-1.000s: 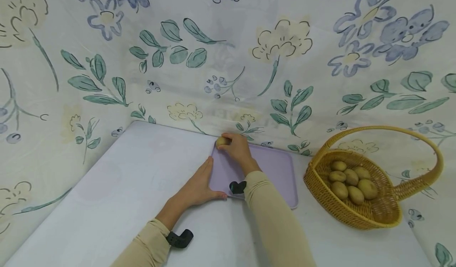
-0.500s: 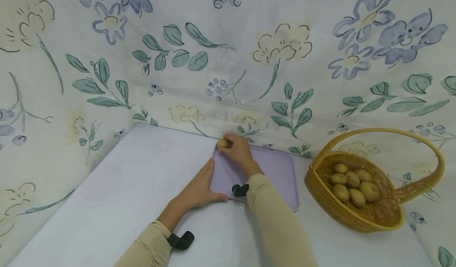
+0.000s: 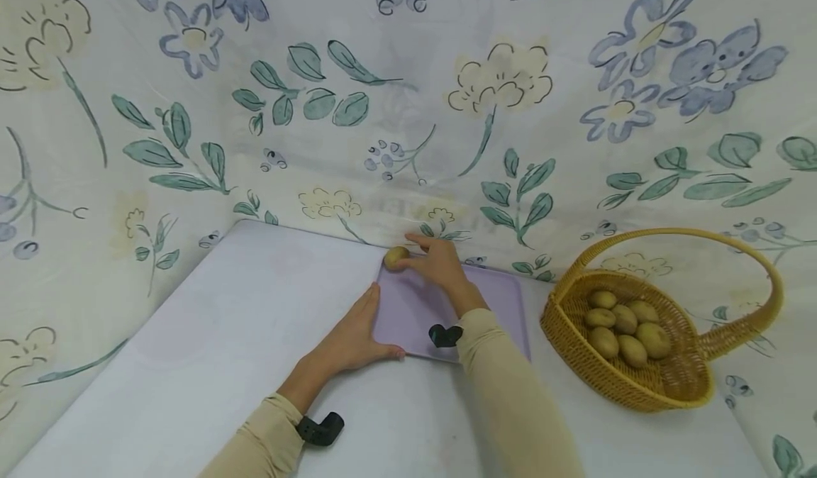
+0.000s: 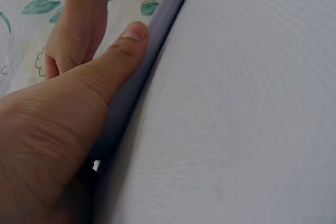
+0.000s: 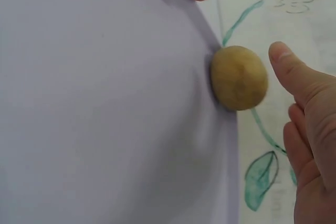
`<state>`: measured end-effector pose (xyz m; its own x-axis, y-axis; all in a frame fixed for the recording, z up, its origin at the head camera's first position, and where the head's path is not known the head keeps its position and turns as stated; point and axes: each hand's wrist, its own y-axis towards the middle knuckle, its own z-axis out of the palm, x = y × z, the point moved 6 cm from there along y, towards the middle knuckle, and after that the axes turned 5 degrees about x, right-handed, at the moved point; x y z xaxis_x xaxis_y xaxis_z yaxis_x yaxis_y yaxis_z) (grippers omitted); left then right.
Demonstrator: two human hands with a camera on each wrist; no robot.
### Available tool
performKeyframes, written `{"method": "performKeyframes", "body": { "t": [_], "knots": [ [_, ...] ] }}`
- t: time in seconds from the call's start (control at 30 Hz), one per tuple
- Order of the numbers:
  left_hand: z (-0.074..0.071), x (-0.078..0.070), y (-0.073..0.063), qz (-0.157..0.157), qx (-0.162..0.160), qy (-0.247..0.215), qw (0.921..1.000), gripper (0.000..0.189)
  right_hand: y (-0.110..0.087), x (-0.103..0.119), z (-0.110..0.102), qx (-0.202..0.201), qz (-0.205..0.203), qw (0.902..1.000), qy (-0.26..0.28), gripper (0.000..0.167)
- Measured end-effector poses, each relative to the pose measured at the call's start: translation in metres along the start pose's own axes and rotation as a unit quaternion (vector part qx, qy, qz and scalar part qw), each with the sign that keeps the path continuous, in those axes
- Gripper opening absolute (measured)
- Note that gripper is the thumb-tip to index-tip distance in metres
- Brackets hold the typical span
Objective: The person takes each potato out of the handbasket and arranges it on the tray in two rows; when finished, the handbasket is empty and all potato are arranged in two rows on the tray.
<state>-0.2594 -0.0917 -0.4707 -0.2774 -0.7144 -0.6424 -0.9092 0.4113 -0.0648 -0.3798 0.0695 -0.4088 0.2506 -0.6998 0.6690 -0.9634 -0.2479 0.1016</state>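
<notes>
One potato (image 3: 396, 257) sits in the far left corner of a shallow lilac tray (image 3: 415, 315). My right hand (image 3: 442, 262) is just to its right, fingers spread, index finger pointing away from it. In the right wrist view a gap shows between the thumb (image 5: 287, 66) and the potato. Along the tray's left side my left hand (image 3: 351, 336) lies with fingers straight, its thumb reaching to the near edge. From the left wrist camera, that thumb (image 4: 123, 51) touches the outer side of the tray.
A wicker basket (image 3: 593, 379) with a tall handle stands to the right of the tray, several potatoes (image 3: 624, 318) inside. The white table (image 3: 255, 308) ends at a flower-patterned cloth (image 3: 357, 145) behind and at the left.
My right hand has let go of the potato and moved slightly right, its fingers spreading. The potato stays in the corner; the left hand holds its place at the tray.
</notes>
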Motion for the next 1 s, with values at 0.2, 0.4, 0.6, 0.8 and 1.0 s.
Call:
{"method": "performKeyframes", "body": {
  "t": [0.2,0.4,0.6,0.8,1.0],
  "knots": [
    [0.000,0.001,0.001,-0.002,-0.002,0.002,1.0000,0.141,-0.008,-0.001,-0.019,0.003,-0.031,0.9995,-0.003,0.060],
    [0.002,0.000,0.001,-0.006,-0.002,0.002,1.0000,0.141,-0.022,-0.007,-0.043,0.003,-0.030,0.9996,-0.004,0.056],
    [0.003,-0.003,0.001,-0.008,0.001,0.003,1.0000,0.140,-0.041,-0.011,-0.074,0.011,-0.052,0.9986,0.006,0.056],
    [0.004,-0.004,0.001,-0.008,0.003,0.004,1.0000,0.138,-0.067,-0.017,-0.110,0.015,-0.043,0.9984,0.032,0.056],
    [0.002,-0.003,0.002,-0.011,0.000,-0.004,0.9999,0.139,-0.101,-0.024,-0.144,0.024,-0.032,0.9975,0.058,0.055]
  ]
}}
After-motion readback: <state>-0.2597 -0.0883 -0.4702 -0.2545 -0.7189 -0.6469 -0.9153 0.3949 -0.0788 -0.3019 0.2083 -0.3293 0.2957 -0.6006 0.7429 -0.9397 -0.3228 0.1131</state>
